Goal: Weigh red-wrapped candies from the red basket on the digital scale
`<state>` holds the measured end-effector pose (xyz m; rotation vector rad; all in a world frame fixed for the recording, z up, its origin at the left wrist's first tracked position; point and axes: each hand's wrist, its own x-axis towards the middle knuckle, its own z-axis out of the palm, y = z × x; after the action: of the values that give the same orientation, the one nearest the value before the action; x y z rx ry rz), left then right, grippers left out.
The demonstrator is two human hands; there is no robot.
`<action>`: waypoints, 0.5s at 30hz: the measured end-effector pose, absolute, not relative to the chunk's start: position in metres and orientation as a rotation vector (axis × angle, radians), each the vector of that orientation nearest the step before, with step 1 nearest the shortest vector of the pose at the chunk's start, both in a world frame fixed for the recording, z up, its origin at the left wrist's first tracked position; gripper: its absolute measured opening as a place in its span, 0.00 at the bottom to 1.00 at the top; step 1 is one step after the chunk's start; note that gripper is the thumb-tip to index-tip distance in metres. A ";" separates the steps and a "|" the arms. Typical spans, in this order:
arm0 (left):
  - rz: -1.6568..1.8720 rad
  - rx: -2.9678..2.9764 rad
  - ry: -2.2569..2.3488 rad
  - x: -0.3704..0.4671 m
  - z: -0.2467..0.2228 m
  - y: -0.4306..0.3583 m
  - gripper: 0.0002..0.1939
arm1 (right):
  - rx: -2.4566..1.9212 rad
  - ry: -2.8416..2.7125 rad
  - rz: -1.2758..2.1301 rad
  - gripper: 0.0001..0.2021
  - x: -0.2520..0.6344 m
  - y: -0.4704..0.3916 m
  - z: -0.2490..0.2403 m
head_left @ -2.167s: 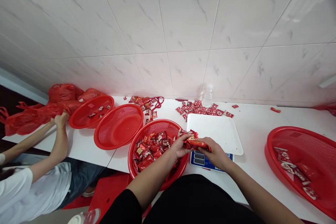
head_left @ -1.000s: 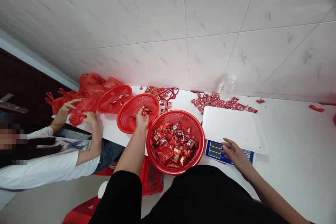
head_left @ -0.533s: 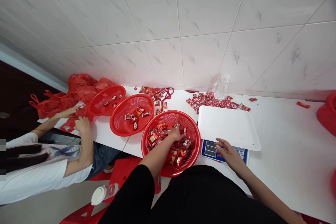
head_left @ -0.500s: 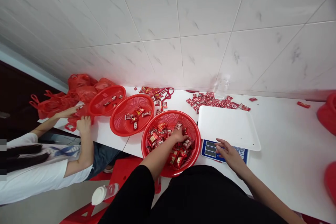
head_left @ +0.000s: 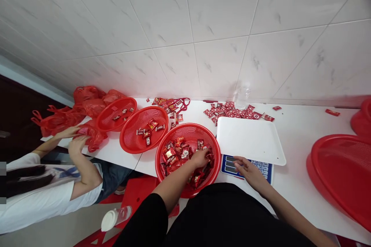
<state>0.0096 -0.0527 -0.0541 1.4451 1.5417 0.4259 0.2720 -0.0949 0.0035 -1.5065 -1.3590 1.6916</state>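
Note:
My left hand [head_left: 200,158] reaches into the nearest red basket [head_left: 159,162], fingers curled down among red wrapped candies [head_left: 174,158]. The fingertips are partly hidden by the packets. My right hand [head_left: 248,171] hovers by the blue keypad of a scale [head_left: 266,168], holding nothing, its fingers apart. The scale's white tray [head_left: 249,139] lies above the keypad with no candies on it.
Two more red baskets [head_left: 123,139] with a few candies stand left. Beyond, a co-worker's hands [head_left: 78,144] handle a red plastic bag [head_left: 97,139] near filled bags [head_left: 87,94]. Small red packets [head_left: 232,110] lie by the wall. A large red basket [head_left: 324,170] stands right.
My left hand has shifted right and down within the candies, its fingers now more curled. A large red basket has come further into view on the right. The co-worker's hands have moved left.

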 end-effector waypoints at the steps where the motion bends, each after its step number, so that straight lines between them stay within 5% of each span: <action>1: 0.469 1.380 1.552 0.009 -0.053 -0.050 0.20 | -1.504 -1.367 1.682 0.22 0.273 -0.095 0.005; 7: 0.769 0.743 1.555 -0.007 -0.027 -0.035 0.24 | -1.505 -1.324 1.665 0.22 0.282 -0.097 0.006; 15: 0.737 0.542 1.178 0.044 0.018 -0.019 0.22 | -1.518 -1.186 1.640 0.21 0.274 -0.092 -0.003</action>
<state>0.0439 -0.0186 0.0179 0.5423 1.1776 0.7366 0.2740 -0.0919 -0.0027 -1.5184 -1.1861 1.6404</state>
